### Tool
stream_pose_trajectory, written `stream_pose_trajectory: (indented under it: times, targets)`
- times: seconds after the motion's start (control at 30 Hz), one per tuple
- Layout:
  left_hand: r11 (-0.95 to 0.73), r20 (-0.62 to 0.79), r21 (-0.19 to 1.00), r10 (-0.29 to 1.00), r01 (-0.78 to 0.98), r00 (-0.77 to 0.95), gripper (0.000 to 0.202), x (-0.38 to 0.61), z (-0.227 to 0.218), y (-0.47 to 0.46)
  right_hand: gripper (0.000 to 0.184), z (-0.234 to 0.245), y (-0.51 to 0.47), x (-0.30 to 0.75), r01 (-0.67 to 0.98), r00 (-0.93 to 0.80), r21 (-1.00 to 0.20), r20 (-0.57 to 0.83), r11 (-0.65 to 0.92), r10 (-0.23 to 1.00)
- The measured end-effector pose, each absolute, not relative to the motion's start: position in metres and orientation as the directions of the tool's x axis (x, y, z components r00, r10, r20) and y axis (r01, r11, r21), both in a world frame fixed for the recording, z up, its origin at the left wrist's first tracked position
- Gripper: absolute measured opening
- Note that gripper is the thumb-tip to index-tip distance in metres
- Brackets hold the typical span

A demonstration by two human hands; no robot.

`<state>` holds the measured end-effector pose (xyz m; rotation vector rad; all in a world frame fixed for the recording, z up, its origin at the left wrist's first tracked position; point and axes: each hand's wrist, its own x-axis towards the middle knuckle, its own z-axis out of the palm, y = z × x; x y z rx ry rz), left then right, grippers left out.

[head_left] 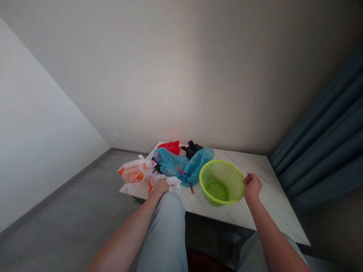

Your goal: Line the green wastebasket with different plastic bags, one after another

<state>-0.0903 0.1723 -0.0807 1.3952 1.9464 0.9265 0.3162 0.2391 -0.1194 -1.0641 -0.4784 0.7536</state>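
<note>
My left hand (161,186) is at the near left edge of the table, closed on a crumpled white plastic bag with orange print (173,183). Its fingertips are mostly hidden by the bag and the back of the hand. At the right, the curled fingers of my right hand (253,185) pinch the rim of a lime-green plastic basket (231,181). Nothing shows inside the basket. Between the hands lies a translucent blue plastic bag (181,164) with thin red strips on it. A second white and orange plastic bag (134,171) lies to the left of my left hand.
A red bag (171,147) and a black bundle (192,149) lie at the back of the marble-patterned table (279,192), near the grey wall (170,75). A blue-grey curtain (326,139) hangs on the right. My knees (168,223) are at the table's front edge.
</note>
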Motion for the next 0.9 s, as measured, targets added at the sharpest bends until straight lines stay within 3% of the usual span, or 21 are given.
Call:
stream_pose_trajectory:
  times: [0.1,0.27,0.43,0.5,0.57,0.67,0.8,0.9]
  targets:
    - [0.275,-0.045,0.738,0.931,0.616,-0.362,0.009,-0.096,-0.078,0.175,0.012,-0.116,0.236,0.319,-0.249,0.669,-0.926,0.048,0.285,0.742]
    - [0.211,0.155,0.691,0.891,0.691,-0.427,0.029,-0.095,-0.037,0.159,0.015,-0.100,0.213,0.315,-0.035,0.584,-0.941,0.255,0.338,0.771]
    - [0.004,0.265,0.797,0.896,0.604,-0.356,0.031,-0.052,0.009,0.103,0.012,-0.073,0.135,0.275,0.224,0.207,-0.896,0.427,0.383,0.880]
    - [-0.069,0.279,0.850,0.900,0.521,-0.336,0.031,-0.027,0.011,0.075,0.024,-0.063,0.092,0.251,0.244,0.019,-0.881,0.422,0.405,0.907]
    - [-0.105,0.244,0.891,0.932,0.442,-0.270,0.033,-0.002,0.004,0.046,0.051,-0.055,0.052,0.228,0.250,-0.114,-0.879,0.389,0.405,0.914]
    - [-0.072,0.115,0.906,0.990,0.416,-0.079,0.033,0.029,-0.015,0.005,0.079,-0.049,0.008,0.209,0.279,-0.144,-0.881,0.356,0.383,0.923]
    - [-0.077,-0.028,0.847,0.982,0.526,0.188,0.030,0.045,-0.034,-0.033,0.066,-0.061,-0.025,0.216,0.317,-0.244,-0.880,0.286,0.354,0.927]
    - [-0.053,-0.123,0.799,0.961,0.599,0.248,0.030,0.038,-0.036,-0.044,0.060,-0.077,-0.041,0.233,0.356,-0.209,-0.898,0.194,0.259,0.959]
